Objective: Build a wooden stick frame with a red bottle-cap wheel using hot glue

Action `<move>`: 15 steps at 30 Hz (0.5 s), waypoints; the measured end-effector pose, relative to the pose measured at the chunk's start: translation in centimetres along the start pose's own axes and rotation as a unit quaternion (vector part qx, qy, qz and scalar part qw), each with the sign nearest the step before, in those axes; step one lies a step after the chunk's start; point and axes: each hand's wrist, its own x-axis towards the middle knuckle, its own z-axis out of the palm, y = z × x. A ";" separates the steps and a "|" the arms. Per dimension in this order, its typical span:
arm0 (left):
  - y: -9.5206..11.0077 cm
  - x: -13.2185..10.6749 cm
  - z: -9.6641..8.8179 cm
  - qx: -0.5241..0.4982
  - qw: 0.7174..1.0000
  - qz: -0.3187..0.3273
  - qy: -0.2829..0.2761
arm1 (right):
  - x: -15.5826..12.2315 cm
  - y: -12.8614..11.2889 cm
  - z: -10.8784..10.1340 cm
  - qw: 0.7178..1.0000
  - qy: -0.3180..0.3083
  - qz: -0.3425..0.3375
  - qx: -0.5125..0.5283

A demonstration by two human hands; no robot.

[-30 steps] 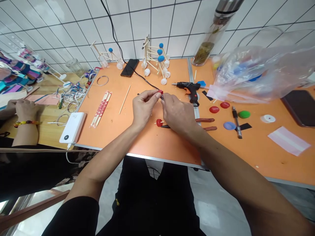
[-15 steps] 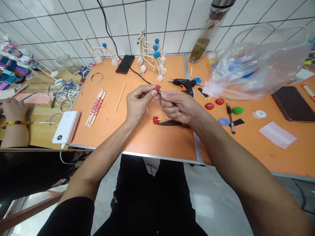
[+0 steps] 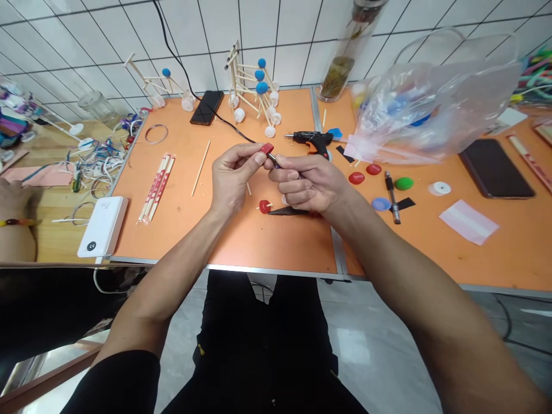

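Head view: at the far left, another person's hand (image 3: 12, 194) rests on the wooden table beside mine. Next comes a white power bank (image 3: 102, 227), lying partly over the edge of my orange table (image 3: 181, 236), then some wrapped chopsticks (image 3: 156, 188) and one loose stick (image 3: 200, 168). My left hand (image 3: 235, 175) pinches a red cap (image 3: 267, 148) between thumb and forefinger, held above the middle of the table. Below it lies a red wheel (image 3: 264, 207) with a short stick through it, just beside the dark tip of the pliers (image 3: 288, 211). The slim tool (image 3: 273, 161) is gripped in the curled fingers of my right hand (image 3: 308, 184), its tip up against the red cap. Behind that hand lies a glue gun (image 3: 311, 141); farther right are two more red lids (image 3: 356, 178), a pen (image 3: 392, 197), a green lid (image 3: 404, 184) and a large phone (image 3: 497, 168).
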 end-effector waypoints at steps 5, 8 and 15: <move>-0.6 0.4 -0.7 0.029 0.999 0.029 -0.006 | 0.5 1.3 1.1 0.968 0.172 -0.098 -0.152; -0.5 0.3 -0.7 0.070 0.997 0.034 -0.016 | 0.8 2.2 1.6 0.846 0.287 -0.157 -0.421; -0.8 -0.2 -0.4 0.052 0.999 0.012 0.004 | 0.5 2.8 3.5 0.685 0.316 -0.052 -0.654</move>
